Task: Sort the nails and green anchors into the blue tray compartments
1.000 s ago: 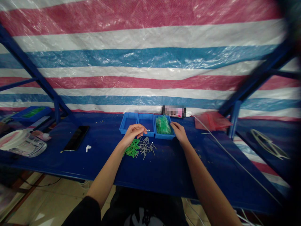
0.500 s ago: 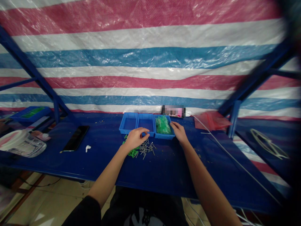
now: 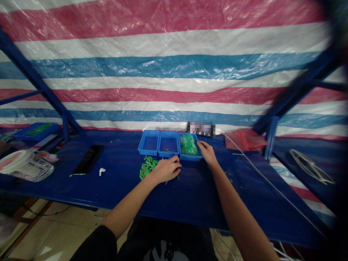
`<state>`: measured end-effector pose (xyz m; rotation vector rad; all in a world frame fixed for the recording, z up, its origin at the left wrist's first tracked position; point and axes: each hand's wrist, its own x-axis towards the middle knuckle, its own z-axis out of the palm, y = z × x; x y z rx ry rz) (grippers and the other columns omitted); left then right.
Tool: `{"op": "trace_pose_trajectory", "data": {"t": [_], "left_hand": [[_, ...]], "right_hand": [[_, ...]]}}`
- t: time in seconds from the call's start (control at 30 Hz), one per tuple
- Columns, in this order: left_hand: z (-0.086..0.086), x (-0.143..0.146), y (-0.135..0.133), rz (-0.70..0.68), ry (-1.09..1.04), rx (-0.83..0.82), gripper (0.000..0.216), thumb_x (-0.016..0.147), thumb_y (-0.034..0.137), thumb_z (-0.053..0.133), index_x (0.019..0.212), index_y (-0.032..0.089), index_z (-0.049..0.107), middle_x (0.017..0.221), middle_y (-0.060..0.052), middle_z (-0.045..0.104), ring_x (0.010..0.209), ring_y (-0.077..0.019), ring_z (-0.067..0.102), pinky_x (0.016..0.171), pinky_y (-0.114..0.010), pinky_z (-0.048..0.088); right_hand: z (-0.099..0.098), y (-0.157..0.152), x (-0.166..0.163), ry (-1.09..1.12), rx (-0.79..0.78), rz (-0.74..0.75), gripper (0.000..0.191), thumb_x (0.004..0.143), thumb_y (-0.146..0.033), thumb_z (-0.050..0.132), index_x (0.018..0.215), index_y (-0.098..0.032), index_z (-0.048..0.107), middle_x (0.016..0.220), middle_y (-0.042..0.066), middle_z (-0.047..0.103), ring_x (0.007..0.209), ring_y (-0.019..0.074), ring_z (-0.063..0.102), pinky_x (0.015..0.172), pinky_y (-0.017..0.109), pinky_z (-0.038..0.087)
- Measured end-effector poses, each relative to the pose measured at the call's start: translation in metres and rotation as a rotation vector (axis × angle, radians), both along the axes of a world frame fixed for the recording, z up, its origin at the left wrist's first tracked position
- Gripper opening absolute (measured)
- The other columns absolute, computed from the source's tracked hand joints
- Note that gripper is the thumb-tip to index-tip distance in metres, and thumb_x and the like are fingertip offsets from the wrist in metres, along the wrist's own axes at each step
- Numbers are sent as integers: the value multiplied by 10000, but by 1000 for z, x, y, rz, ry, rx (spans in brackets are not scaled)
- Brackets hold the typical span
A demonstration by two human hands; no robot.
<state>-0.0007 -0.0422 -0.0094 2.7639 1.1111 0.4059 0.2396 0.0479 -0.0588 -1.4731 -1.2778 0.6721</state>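
Silver screws [image 3: 178,177] beneath the left grip [image 3: 169,169], palm down

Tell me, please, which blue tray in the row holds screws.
The middle tray: screws lie inside; the left tray shows none, the right tray green packets.

Black clothing [image 3: 170,232] (short-sleeved) carries a pale grey print [image 3: 164,250].

Head camera: worn on the head, above the near side of the table [image 3: 187,199]
Facing: forward and down, striped sheet [image 3: 174,67] filling the upper half
Lap [image 3: 168,228]: close, bottom edge
Trays [image 3: 150,143]: farther off, mid-frame
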Motion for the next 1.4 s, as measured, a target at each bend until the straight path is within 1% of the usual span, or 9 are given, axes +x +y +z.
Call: {"op": "trace_pose_trajectory", "data": {"t": [0.17, 0.47, 0.7, 0.83, 0.93, 1.0, 1.07, 1.27, 1.4], "left_hand": [[-2, 1, -1, 12, 31, 4, 253, 875, 290, 425, 969, 193, 640, 1029, -50, 543, 767, -147, 606, 643, -254, 495], [-6, 2, 1, 28, 5, 11, 214, 871, 277, 435, 911, 199, 630, 1016, -28, 555, 755, -138, 600, 629, -239, 475], [2, 0, 1, -7, -80, 19, 226, 907, 297, 395, 957, 208, 597, 1055, -25, 560, 800, -126, 592, 646, -224, 462], [5, -3, 3, 7, -226, 11, 210, 914, 281, 396, 973, 203, 582, 965, -16, 619, 835, -134, 590, 699, -230, 449], [5, -4, 7, 31, -355, -44, 177, 895, 280, 443, 936, 199, 595, 870, 3, 645, 725, -114, 578, 672, -229, 436], [4, -5, 10, 60, -463, -111, 164, 871, 287, 483, 898, 187, 610, 812, 5, 647, 628, -97, 544, 620, -222, 425], [5, -6, 13, 90, -593, -194, 165, 846, 297, 519, 871, 171, 623, 785, -3, 647, 577, -87, 514, 582, -218, 417], [10, -10, 22, 178, -946, -425, 163, 756, 305, 628, 799, 151, 659, 770, -32, 659, 601, -93, 521, 555, -216, 408], [16, -16, 26, 221, -1134, -595, 195, 731, 302, 646, 856, 154, 667, 757, -37, 666, 524, -75, 478, 432, -185, 332]], "right_hand": [[3, -2, -1, -3, -9, 0, 416, 722, -455, 560, 991, -161, 680, 976, 82, 681, 941, 250, 599, 893, 382, 419], [4, -1, -1, 3, -29, 1, 423, 727, -444, 557, 1010, -150, 672, 994, 87, 676, 953, 247, 596, 899, 372, 413], [1, 0, 0, 8, -7, 7, 401, 729, -445, 561, 994, -165, 675, 991, 77, 679, 958, 248, 595, 905, 378, 410], [-1, 1, 1, 7, 5, 19, 419, 731, -447, 556, 999, -145, 670, 998, 87, 675, 968, 248, 590, 906, 372, 409], [-2, 1, 1, 4, 2, 16, 430, 731, -449, 555, 1005, -138, 668, 997, 93, 674, 967, 248, 591, 905, 368, 408], [-1, 1, 0, 7, 3, 15, 428, 730, -449, 556, 1004, -140, 669, 990, 93, 675, 965, 248, 591, 905, 367, 408], [-1, 1, 0, 10, 5, 15, 425, 728, -447, 558, 1001, -141, 669, 992, 93, 674, 962, 248, 592, 904, 368, 409], [-2, 1, 1, 8, 2, 11, 416, 732, -449, 560, 1001, -151, 671, 989, 88, 676, 954, 248, 593, 895, 377, 414], [-1, 1, 0, -4, 2, 7, 418, 730, -449, 562, 1001, -151, 673, 991, 89, 676, 956, 248, 592, 895, 376, 414]]}}
